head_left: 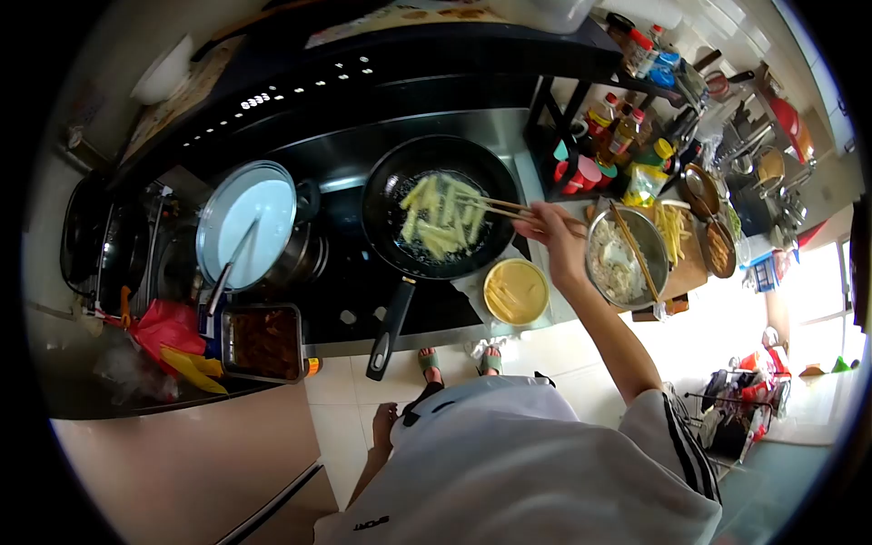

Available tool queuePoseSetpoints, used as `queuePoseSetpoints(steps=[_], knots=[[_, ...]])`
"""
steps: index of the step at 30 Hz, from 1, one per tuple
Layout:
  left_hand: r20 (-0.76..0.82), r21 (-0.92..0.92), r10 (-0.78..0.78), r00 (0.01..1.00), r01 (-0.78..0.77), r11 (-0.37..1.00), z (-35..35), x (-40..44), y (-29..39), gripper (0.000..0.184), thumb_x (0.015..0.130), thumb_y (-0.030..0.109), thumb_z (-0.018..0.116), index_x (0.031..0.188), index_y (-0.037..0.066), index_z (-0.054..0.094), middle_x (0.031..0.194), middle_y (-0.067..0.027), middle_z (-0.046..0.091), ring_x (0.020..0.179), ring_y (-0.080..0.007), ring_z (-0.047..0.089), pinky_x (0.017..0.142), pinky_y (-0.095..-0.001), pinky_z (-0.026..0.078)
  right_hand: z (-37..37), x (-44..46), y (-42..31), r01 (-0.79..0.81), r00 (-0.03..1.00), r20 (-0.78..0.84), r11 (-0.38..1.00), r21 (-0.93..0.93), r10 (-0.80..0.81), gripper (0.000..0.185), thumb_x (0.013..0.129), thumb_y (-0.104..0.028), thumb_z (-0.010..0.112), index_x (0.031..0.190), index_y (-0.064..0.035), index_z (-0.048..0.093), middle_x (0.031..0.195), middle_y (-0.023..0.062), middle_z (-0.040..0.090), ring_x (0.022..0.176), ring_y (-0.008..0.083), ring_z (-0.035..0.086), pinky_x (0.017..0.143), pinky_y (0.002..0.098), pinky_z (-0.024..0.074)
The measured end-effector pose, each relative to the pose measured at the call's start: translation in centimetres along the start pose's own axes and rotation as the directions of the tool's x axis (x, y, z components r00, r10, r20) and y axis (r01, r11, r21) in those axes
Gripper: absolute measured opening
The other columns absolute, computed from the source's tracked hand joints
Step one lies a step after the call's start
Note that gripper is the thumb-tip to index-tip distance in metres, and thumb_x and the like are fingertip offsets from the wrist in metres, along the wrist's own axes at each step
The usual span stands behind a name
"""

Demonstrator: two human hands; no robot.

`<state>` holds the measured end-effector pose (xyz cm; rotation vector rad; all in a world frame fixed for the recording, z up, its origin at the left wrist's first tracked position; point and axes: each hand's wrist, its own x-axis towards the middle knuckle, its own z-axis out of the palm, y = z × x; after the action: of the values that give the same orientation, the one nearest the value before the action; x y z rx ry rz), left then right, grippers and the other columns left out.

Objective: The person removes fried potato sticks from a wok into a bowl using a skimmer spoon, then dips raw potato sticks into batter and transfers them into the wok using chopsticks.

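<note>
My right hand [559, 241] is closed around a pair of wooden chopsticks [501, 205], and their tips reach into the black frying pan [386, 182]. Pale yellow, coated strips [440, 213] lie in bubbling oil there, touched by the tips. Below my right hand, a round bowl [516, 315] holds a yellowish batter with a few strips in it. To its right stands a metal bowl [660, 241] of whitish lumpy flour, with another pair of chopsticks [636, 250] across it. My left hand [385, 425] hangs beside my body, away from the stove; its fingers are too small to make out.
A white-looking pot [207, 218] with a ladle [238, 250] stands left of the pan, above a metal tray [263, 343] of dark food. More raw strips [672, 232] lie on a board at the right, near bottles [625, 134]. The pan handle [391, 331] juts over the counter edge.
</note>
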<state>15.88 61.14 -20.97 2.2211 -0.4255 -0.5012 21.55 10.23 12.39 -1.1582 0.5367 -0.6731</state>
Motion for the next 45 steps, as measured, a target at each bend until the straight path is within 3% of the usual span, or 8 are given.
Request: queuePoseSetpoints(steps=[2, 8, 11, 17, 21, 31, 44, 45], knots=[[0.062, 0.04, 0.004, 0.998, -0.007, 0.999, -1.2, 1.4, 3.8, 0.017, 0.084, 0.004, 0.053, 0.1, 0.003, 0.057, 0.091, -0.0163, 0.06, 0.082, -0.0322, 0.061, 0.071, -0.0394, 0.05, -4.4, -3.4, -1.3, -0.032, 0.998, -0.055, 0.999, 0.014, 0.032, 0.026, 0.091, -0.014, 0.051, 0.107, 0.0065, 0.057, 0.093, 0.0177, 0.065, 0.084, 0.0262, 0.066, 0.081, 0.0338, 0.0538], [0.193, 0.16, -0.097, 0.976, 0.067, 0.985, -1.2, 3.6, 5.0, 0.019, 0.085, 0.007, 0.05, 0.1, 0.003, 0.061, 0.097, -0.0165, 0.062, 0.088, -0.032, 0.061, 0.076, -0.0399, 0.05, -13.7, -10.5, 2.5, -0.162, 0.971, -0.217, 0.949, -0.271, 0.104, 0.023, 0.094, -0.011, 0.049, 0.096, 0.0088, 0.061, 0.082, 0.0145, 0.064, 0.067, 0.0215, 0.067, 0.065, 0.0285, 0.0555], [0.192, 0.17, -0.115, 0.975, 0.082, 0.982, -0.8, 3.9, 4.5, 0.018, 0.085, 0.008, 0.05, 0.099, 0.004, 0.061, 0.097, -0.016, 0.062, 0.089, -0.0315, 0.061, 0.076, -0.0398, 0.049, -14.4, -12.2, 5.4, -0.042, 0.984, -0.172, 0.855, -0.517, -0.055, 0.019, 0.092, -0.006, 0.052, 0.097, 0.0103, 0.061, 0.081, 0.0131, 0.065, 0.073, 0.0183, 0.067, 0.068, 0.0253, 0.0545], [0.198, 0.143, -0.244, 0.949, 0.219, 0.965, -0.2, 3.1, 1.5, 0.018, 0.082, 0.007, 0.054, 0.099, 0.007, 0.062, 0.094, -0.0145, 0.062, 0.084, -0.0302, 0.062, 0.071, -0.0389, 0.051, -16.1, -8.7, 11.4, -0.104, 0.96, -0.278, 0.969, -0.225, 0.038, 0.028, 0.094, -0.018, 0.052, 0.097, 0.0075, 0.062, 0.083, 0.0144, 0.066, 0.071, 0.0191, 0.067, 0.066, 0.0268, 0.0554], [0.127, 0.067, -0.085, 0.988, 0.077, 0.995, -0.8, 1.2, 2.6, 0.018, 0.081, 0.005, 0.056, 0.098, 0.007, 0.061, 0.091, -0.0134, 0.062, 0.08, -0.0292, 0.063, 0.068, -0.0381, 0.051, -16.8, -6.5, 12.3, -0.232, 0.937, -0.275, 0.972, -0.024, 0.217, 0.034, 0.093, -0.027, 0.054, 0.094, 0.0059, 0.062, 0.081, 0.0153, 0.066, 0.067, 0.0204, 0.067, 0.063, 0.0279, 0.0559], [0.102, 0.108, -0.159, 0.982, 0.148, 0.983, 0.3, 0.8, 1.5, 0.016, 0.083, 0.009, 0.056, 0.098, 0.007, 0.061, 0.091, -0.0138, 0.062, 0.08, -0.0301, 0.062, 0.069, -0.0384, 0.051, -14.5, -8.5, 7.3, -0.102, 0.993, -0.086, 0.962, -0.253, 0.082, 0.033, 0.096, -0.022, 0.049, 0.091, 0.0084, 0.061, 0.076, 0.0141, 0.066, 0.065, 0.0169, 0.065, 0.061, 0.0256, 0.0534], [0.165, 0.021, -0.346, 0.924, 0.347, 0.938, -0.1, 1.9, 1.8, 0.017, 0.085, 0.008, 0.053, 0.101, 0.005, 0.06, 0.092, -0.0144, 0.062, 0.079, -0.0283, 0.063, 0.066, -0.0364, 0.051, -13.5, -9.0, 7.2, -0.191, 0.979, -0.111, 0.952, -0.24, 0.169, 0.03, 0.095, -0.019, 0.049, 0.089, 0.0087, 0.06, 0.075, 0.0129, 0.064, 0.062, 0.0191, 0.066, 0.06, 0.0276, 0.0562], [0.142, 0.025, -0.261, 0.955, 0.26, 0.965, -0.2, 1.6, 2.0, 0.017, 0.085, 0.007, 0.053, 0.101, 0.005, 0.059, 0.092, -0.0141, 0.062, 0.078, -0.0281, 0.063, 0.066, -0.0362, 0.051, -13.4, -9.0, 7.1, -0.193, 0.978, -0.127, 0.952, -0.238, 0.167, 0.031, 0.096, -0.019, 0.049, 0.088, 0.009, 0.06, 0.074, 0.0131, 0.064, 0.062, 0.0194, 0.066, 0.059, 0.0278, 0.0563]])
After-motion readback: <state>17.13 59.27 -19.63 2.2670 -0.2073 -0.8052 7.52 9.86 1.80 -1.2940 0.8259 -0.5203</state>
